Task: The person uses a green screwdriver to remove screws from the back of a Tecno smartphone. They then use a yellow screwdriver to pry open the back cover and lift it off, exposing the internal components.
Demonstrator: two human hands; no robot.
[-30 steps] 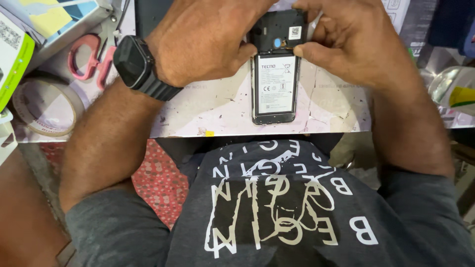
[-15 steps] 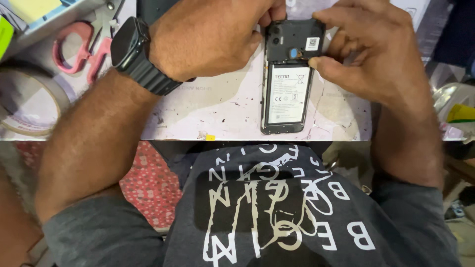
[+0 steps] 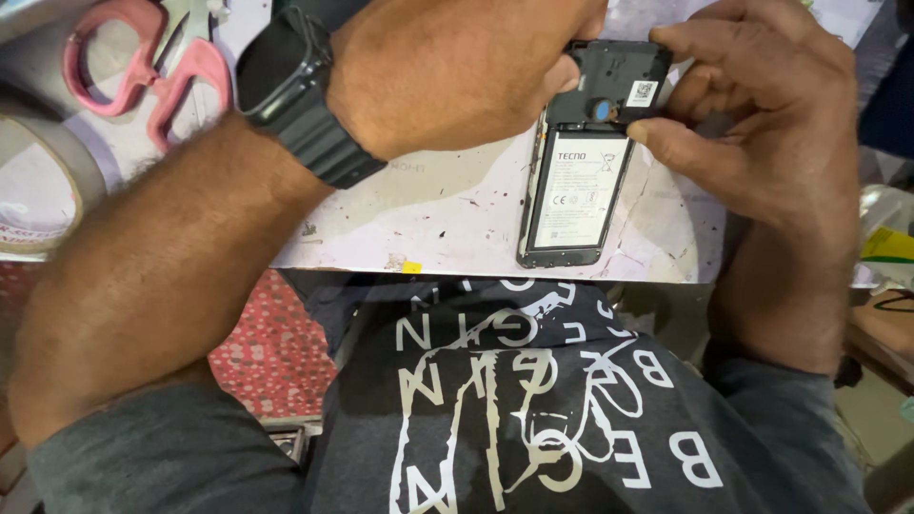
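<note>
A black phone (image 3: 571,190) with its back cover off lies face down on the worn white table (image 3: 428,219), its white-labelled battery exposed. My left hand (image 3: 457,81), with a black watch (image 3: 295,90) on the wrist, grips the phone's top left corner. My right hand (image 3: 762,124) pinches the top right of the phone, thumb and fingers on the black upper inner panel near a small round part. The fingertips of both hands hide the phone's upper edge.
Pink-handled scissors (image 3: 143,67) lie at the table's far left, beside a roll of tape (image 3: 38,181). The table's front edge runs just below the phone. A yellow-and-green packet (image 3: 890,243) sits at the right. My dark printed shirt fills the lower view.
The view has shifted and the phone sits farther right in it. Both hands stay on the phone's top end; the right thumb has moved onto the upper panel.
</note>
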